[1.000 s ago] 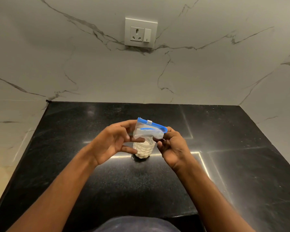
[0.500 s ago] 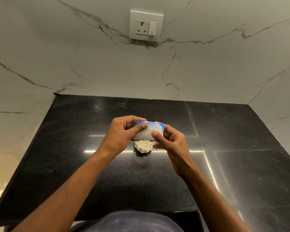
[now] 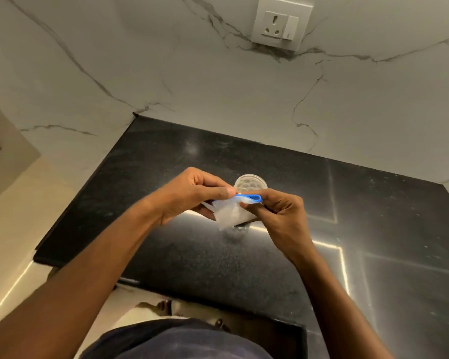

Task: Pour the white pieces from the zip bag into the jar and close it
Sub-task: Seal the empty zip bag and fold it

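**Zip bag held at its blue seal, just in front of the jar**

The zip bag [image 3: 232, 212] is held above the black counter [image 3: 166, 250], partly hiding the open jar [image 3: 250, 182] behind it. If the seal is tugged open unevenly, pieces could be spilled beside the jar. The seal is pinched between fingertips of the left hand [image 3: 189, 194] and right hand [image 3: 280, 216], the other fingers curled.

Small clear plastic zip bag with blue zip strip [image 3: 233, 211]: held in the air, just in front of the jar, blue strip on top, running left-right, body hanging below, crumpled. Contents not discernible. Clear glass jar with honeycomb-patterned wall [image 3: 250, 183]: upright on the black counter, no lid on, mouth visible, lower part hidden behind the bag. Fill level can't tell.
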Demonstrator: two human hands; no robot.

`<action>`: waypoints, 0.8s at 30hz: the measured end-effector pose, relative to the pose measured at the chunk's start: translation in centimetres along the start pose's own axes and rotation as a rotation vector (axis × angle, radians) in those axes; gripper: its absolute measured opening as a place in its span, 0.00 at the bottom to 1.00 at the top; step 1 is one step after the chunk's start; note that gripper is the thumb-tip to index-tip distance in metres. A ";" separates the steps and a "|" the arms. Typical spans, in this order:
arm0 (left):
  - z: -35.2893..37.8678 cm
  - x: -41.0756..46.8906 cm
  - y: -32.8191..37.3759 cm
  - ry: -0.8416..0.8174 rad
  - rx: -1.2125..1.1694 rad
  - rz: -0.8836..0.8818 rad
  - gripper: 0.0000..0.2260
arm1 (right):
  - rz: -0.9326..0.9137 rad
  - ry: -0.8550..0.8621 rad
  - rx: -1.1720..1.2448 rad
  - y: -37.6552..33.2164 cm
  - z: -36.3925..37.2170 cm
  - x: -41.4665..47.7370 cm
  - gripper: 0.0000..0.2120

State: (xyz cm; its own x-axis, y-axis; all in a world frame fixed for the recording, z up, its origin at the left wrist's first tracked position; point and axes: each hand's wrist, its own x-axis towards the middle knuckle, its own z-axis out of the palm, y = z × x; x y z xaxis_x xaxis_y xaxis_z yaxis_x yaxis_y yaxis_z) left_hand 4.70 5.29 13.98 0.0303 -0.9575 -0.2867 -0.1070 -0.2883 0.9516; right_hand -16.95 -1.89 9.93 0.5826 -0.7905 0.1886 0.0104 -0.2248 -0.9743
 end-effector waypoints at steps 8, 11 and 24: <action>-1.9 -5.5 -1.6 -0.019 -0.021 -0.087 0.05 | 0.036 -0.172 0.129 -1.1 3.0 -1.7 0.09; -2.9 -7.8 -3.1 -0.031 -0.099 -0.068 0.07 | 0.051 -0.152 0.152 -1.6 4.2 -2.7 0.09; -9.8 -19.3 -11.8 0.488 -0.336 0.041 0.11 | 0.197 -0.119 0.126 -3.0 21.6 -4.2 0.11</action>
State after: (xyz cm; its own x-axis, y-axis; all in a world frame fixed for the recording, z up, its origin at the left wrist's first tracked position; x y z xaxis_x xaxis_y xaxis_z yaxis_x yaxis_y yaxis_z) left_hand 15.06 27.16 9.43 0.4946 -0.8353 -0.2399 0.1998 -0.1594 0.9668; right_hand -1.85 14.39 9.43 0.6750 -0.7376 -0.0149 -0.0161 0.0054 -0.9999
